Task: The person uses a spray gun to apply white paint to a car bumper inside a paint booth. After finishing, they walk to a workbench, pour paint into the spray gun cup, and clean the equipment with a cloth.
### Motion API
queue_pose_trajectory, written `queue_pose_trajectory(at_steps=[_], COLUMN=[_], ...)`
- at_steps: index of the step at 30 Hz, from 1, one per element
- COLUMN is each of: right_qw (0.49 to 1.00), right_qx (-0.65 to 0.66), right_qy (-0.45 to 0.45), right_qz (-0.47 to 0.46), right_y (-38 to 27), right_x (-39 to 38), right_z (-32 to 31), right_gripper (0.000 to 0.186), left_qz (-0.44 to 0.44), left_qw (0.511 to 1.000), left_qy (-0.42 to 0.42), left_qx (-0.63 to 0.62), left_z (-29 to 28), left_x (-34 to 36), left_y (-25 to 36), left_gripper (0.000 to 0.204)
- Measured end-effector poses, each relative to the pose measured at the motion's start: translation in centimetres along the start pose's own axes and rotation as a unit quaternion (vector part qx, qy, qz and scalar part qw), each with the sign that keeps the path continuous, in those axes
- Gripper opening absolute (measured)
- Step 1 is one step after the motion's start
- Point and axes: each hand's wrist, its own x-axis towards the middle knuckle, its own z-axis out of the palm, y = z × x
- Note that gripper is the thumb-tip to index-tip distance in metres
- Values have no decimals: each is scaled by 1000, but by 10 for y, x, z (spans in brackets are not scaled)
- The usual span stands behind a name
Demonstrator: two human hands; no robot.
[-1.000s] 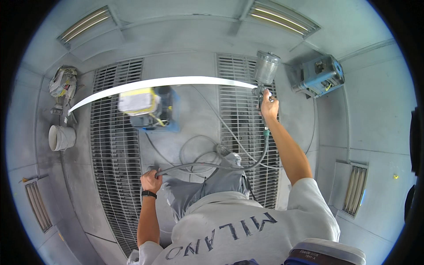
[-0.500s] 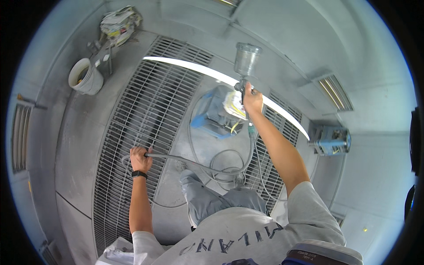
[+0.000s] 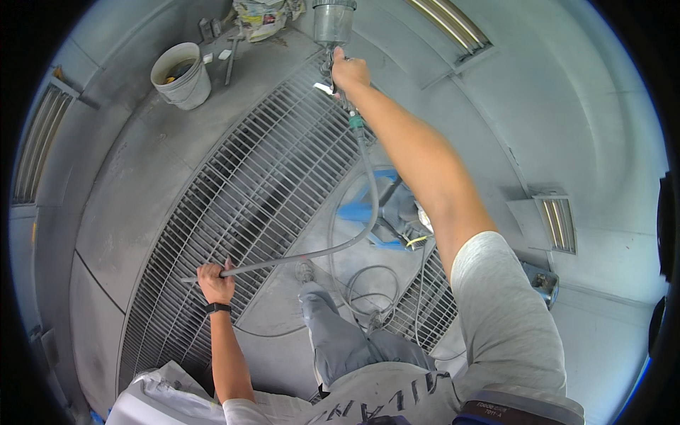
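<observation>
Grip, right hand (image 3: 351, 71): clasping cup-topped grey metal spray gun (image 3: 332, 32)
Grip, left hand (image 3: 216, 282): clasping long grey flexible hose (image 3: 304, 256)

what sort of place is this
Probably a spray-painting booth: the right hand grips a cup-topped spray gun, its grey hose runs to the left hand, and long slatted grates are set into the floor.

A white bucket (image 3: 193, 91) stands at the far left, holding something dark and yellow. Crumpled paper (image 3: 263, 18) lies beyond it, to the right. A slatted floor grate (image 3: 205, 241) stretches from near left toward the far middle.
</observation>
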Motion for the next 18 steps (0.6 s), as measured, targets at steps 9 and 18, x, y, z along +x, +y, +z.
queue_pose_trajectory(at_steps=[9, 18], right_qw=[996, 952], right_qx=[57, 148], right_qy=[64, 193], right_qz=[29, 184], right_y=[98, 260], right_x=[-27, -169], right_z=[-104, -327], right_gripper=[66, 58], left_qz=[36, 177], left_qw=[997, 954], left_qy=[-61, -192], left_qx=[-36, -146], left_z=[19, 77], left_x=[-6, -1], left_y=[19, 125], left_gripper=[38, 33])
